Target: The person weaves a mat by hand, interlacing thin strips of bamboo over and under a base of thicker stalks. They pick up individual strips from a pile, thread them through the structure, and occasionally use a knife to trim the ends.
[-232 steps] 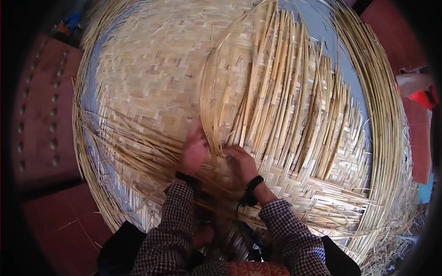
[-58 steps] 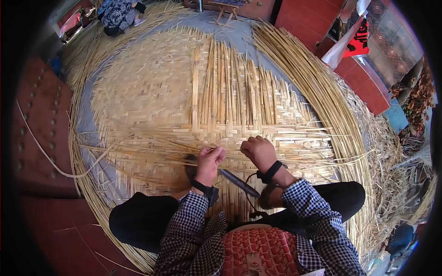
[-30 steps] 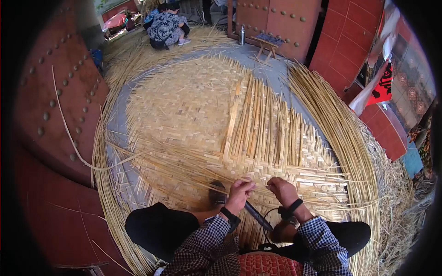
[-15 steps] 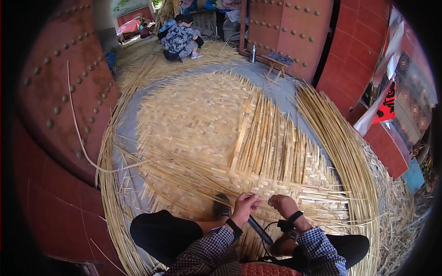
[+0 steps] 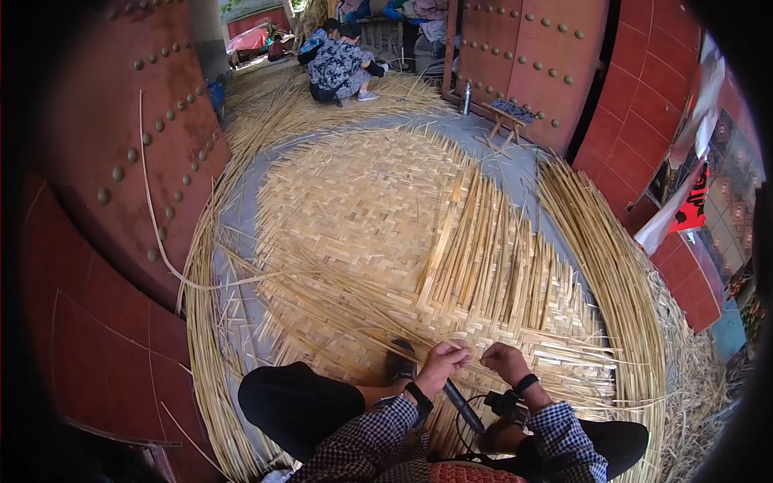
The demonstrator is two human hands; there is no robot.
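Note:
My left hand (image 5: 444, 364) is closed in a pinch over the woven mat (image 5: 354, 193), at the end of long pale split-reed strips (image 5: 342, 294) slanting in from the left. One strip appears to be between its fingers. Close by on the right, my right hand (image 5: 506, 364) is also pinched; whatever its fingers hold is too small to make out. Both hands are just above the mat's near part. Below and between the wrists lies a dark rod-like thing (image 5: 465, 407). Upright strips (image 5: 475, 249) stand out from the weave on the mat's right side.
Bundles of long reeds line the right (image 5: 600, 249) and left (image 5: 203, 346). Two people (image 5: 342, 68) crouch at the back. A metal flask (image 5: 466, 97) and a small wooden stool (image 5: 507, 119) stand by the studded red door (image 5: 555, 60).
The whole view has shifted, with the scene now further right. My right hand's fingers are drawn in more tightly, and both hands stay close together over the mat.

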